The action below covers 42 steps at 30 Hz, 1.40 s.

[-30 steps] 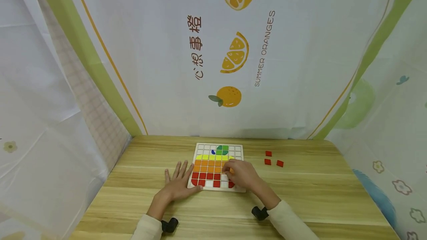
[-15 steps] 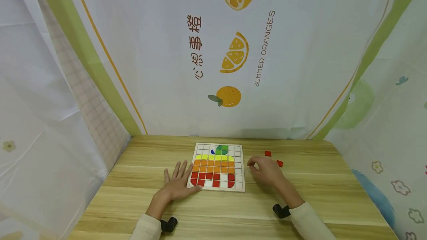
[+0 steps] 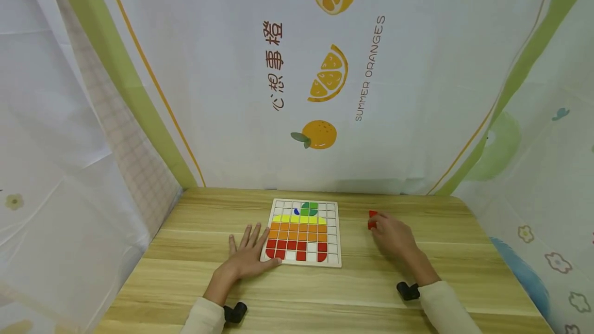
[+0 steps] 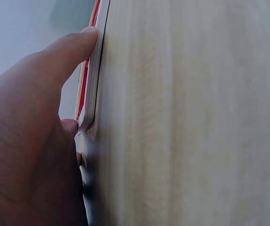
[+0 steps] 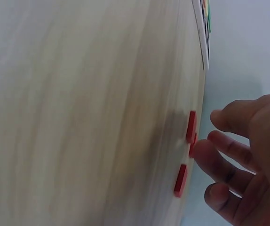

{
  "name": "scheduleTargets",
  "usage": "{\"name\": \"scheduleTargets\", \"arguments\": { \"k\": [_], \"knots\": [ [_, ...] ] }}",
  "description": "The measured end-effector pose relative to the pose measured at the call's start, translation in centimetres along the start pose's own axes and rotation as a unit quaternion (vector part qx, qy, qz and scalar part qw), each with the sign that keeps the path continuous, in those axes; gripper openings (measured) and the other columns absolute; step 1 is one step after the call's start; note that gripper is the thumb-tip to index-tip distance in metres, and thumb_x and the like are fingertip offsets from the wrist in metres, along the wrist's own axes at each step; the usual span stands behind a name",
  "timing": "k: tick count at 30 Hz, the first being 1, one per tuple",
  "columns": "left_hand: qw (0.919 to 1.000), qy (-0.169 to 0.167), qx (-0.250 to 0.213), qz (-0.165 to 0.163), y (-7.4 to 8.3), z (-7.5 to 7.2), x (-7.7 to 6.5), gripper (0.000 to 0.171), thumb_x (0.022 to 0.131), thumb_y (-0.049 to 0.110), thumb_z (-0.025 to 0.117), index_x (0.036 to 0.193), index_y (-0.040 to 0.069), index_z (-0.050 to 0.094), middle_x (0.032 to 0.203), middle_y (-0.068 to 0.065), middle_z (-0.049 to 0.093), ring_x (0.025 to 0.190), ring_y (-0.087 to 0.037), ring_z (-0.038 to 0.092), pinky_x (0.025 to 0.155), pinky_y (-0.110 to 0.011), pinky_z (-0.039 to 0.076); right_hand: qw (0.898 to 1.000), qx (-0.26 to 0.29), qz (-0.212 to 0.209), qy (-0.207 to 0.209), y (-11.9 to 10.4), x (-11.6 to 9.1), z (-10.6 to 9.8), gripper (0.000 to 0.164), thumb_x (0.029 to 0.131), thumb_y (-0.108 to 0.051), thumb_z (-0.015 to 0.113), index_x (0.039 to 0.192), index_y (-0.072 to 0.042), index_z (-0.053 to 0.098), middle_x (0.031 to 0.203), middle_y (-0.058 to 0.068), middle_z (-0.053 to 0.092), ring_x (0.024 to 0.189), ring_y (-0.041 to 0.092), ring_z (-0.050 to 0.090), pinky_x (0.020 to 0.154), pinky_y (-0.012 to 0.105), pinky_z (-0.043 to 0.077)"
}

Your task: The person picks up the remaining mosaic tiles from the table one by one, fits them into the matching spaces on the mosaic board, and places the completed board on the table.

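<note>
A square grid board (image 3: 332,238) lies on the table, filled with red, orange, yellow and green tiles and a small blue piece. White squares show between some red tiles in its two near rows. My left hand (image 3: 247,261) lies with spread fingers at the board's left side, its thumb (image 4: 81,44) resting on the near edge. To the right of the board, my right hand (image 3: 394,236) hovers over several red tiles (image 3: 373,214), partly hiding them. In the right wrist view its fingers are bent and apart, close to a red tile (image 5: 191,127), holding nothing.
The wooden table (image 3: 297,303) ends at a hanging white curtain (image 3: 232,143) with orange prints. More curtains hang on both sides. A black wrist device (image 3: 235,313) sits at the left wrist, another black device (image 3: 408,291) at the right.
My right hand has left the board and moved right to the red tiles. The left hand has stayed in place at the board.
</note>
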<state>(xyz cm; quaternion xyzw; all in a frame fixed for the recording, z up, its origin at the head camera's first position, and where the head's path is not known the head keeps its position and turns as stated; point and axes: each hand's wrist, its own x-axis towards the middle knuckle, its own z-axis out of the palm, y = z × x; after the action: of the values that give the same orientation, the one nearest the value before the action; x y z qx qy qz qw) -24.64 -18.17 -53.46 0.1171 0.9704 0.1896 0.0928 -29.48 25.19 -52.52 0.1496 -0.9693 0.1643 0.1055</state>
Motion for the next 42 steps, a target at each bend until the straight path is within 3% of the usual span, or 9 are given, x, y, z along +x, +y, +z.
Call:
{"name": "scheduleTargets", "arguments": {
  "k": [8, 15, 18, 25, 31, 42],
  "knots": [
    [0.9998, 0.005, -0.019, 0.011, -0.3, 0.3, 0.3, 0.106, 0.093, 0.077, 0.059, 0.172, 0.017, 0.021, 0.18, -0.017, 0.009, 0.167, -0.044, 0.001, 0.12, -0.082, -0.012, 1.0, 0.006, -0.006, 0.002, 1.0, 0.0, 0.1, 0.02, 0.096, -0.011, 0.074, 0.116, -0.01, 0.077, 0.135, 0.017, 0.069, 0.076, 0.024, 0.071, 0.056, 0.035, 0.055],
    [0.9995, 0.022, -0.016, 0.015, -1.8, 2.0, 1.3, 0.108, 0.092, 0.079, 0.06, 0.172, 0.019, 0.02, 0.181, -0.012, 0.005, 0.168, -0.04, -0.004, 0.12, -0.079, -0.017, 1.0, -0.002, -0.02, -0.003, 1.0, 0.0, 0.6, 0.014, 0.093, -0.007, 0.078, 0.106, -0.011, 0.079, 0.127, 0.014, 0.075, 0.095, 0.033, 0.077, 0.063, 0.041, 0.06],
    [0.9993, 0.03, -0.016, 0.018, -2.0, 2.3, 1.5, 0.107, 0.092, 0.077, 0.061, 0.172, 0.019, 0.021, 0.181, -0.012, 0.006, 0.168, -0.04, -0.003, 0.12, -0.08, -0.017, 1.0, 0.0, -0.015, -0.007, 1.0, 0.1, 0.7, 0.012, 0.092, -0.008, 0.079, 0.104, -0.012, 0.079, 0.128, 0.016, 0.075, 0.095, 0.035, 0.077, 0.063, 0.043, 0.06],
    [0.9994, 0.027, -0.017, 0.016, -2.0, 2.2, 1.4, 0.106, 0.092, 0.077, 0.061, 0.172, 0.02, 0.02, 0.181, -0.011, 0.004, 0.168, -0.038, -0.005, 0.12, -0.08, -0.018, 1.0, 0.013, 0.0, -0.012, 1.0, 0.0, 0.7, 0.008, 0.095, -0.01, 0.079, 0.097, -0.017, 0.081, 0.122, 0.013, 0.077, 0.088, 0.03, 0.076, 0.059, 0.036, 0.056],
    [0.9994, 0.022, -0.021, 0.014, -2.0, 2.1, 1.3, 0.106, 0.092, 0.078, 0.06, 0.172, 0.021, 0.02, 0.181, -0.01, 0.003, 0.168, -0.037, -0.006, 0.12, -0.079, -0.02, 1.0, 0.016, -0.001, -0.006, 1.0, -0.2, 0.7, 0.006, 0.094, -0.011, 0.08, 0.096, -0.017, 0.082, 0.113, 0.011, 0.077, 0.082, 0.028, 0.075, 0.059, 0.037, 0.057],
    [0.9994, 0.021, -0.024, 0.011, -2.0, 2.0, 1.3, 0.108, 0.091, 0.079, 0.061, 0.172, 0.021, 0.02, 0.181, -0.009, 0.003, 0.168, -0.037, -0.006, 0.12, -0.079, -0.02, 1.0, 0.018, 0.0, -0.001, 0.9, -0.3, 0.7, 0.009, 0.093, -0.009, 0.079, 0.096, -0.017, 0.083, 0.118, 0.012, 0.077, 0.088, 0.03, 0.076, 0.061, 0.039, 0.058]
  ]
}}
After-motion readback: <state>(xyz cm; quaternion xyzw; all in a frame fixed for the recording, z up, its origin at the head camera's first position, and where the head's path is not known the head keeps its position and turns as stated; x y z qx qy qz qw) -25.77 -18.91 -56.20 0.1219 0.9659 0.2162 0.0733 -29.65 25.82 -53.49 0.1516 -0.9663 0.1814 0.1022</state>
